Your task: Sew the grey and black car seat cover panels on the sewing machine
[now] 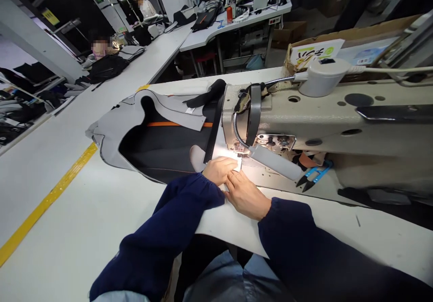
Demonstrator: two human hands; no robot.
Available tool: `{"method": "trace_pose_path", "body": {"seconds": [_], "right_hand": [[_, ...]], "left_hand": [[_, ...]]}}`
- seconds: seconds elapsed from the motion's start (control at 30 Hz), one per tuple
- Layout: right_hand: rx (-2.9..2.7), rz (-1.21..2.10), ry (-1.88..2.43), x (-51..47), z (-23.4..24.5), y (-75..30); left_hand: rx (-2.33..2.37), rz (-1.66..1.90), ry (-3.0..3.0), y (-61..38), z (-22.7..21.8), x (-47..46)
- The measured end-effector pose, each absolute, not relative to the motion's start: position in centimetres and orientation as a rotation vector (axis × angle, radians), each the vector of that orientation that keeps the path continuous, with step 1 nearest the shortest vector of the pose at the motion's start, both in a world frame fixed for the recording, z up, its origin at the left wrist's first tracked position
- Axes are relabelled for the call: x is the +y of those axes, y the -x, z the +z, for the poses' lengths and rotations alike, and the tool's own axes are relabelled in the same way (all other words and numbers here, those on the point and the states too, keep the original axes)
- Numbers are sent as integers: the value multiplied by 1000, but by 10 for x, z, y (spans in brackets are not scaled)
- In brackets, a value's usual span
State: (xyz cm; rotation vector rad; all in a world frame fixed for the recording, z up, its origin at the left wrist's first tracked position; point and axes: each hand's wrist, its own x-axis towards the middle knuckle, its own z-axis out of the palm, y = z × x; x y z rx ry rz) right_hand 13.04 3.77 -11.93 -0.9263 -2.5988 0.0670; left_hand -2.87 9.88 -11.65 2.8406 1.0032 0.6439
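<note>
Under the head of a beige sewing machine (287, 112) lies the edge of a large fabric piece (162, 148), black inside with grey lining and an orange stripe. Close to the lit needle area, my left hand (219, 170) presses a pale edge of this fabric with its fingers held together. My right hand (245, 194) is right beside it, fingers bent and bunched at the same edge, its fingertips touching my left hand. What lies beneath the fingers is mostly hidden. The rest of the fabric spreads to the left over the white table (101, 207).
Blue-handled thread snips (314, 175) lie on the machine bed to the right. A grey lamp (275, 161) on a bendy neck hangs near the needle. Yellow tape (50, 198) crosses the table. Behind the machine stands a cardboard box (352, 35). People work farther back.
</note>
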Motion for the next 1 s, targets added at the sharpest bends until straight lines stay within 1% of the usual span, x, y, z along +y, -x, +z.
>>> {"method": "trace_pose_path", "body": {"seconds": [0.1,0.23,0.33,0.4,0.53,0.63,0.83,1.0], "right_hand": [[-2598,45,960,43,-121,-128],[-2489,100,920,36,-121,-131],[-2304,179,918,15,-115,-155],[-2185,194,1015,-5,-112,-186],[-2038,-16,1383,-41,-115,-263],[-1996,-148,1694,-48,-115,-299],[-2084,-326,1983,-24,-101,-288],[-2017,-622,2212,-32,-96,-298]], "left_hand": [[978,634,-2851,27,-118,108],[954,671,-2865,28,-120,113],[918,777,-2890,28,-120,112],[914,788,-2901,27,-119,108],[972,719,-2872,23,-117,96],[1028,738,-2842,20,-115,87],[994,799,-2872,22,-117,86],[894,833,-2806,27,-119,89]]}}
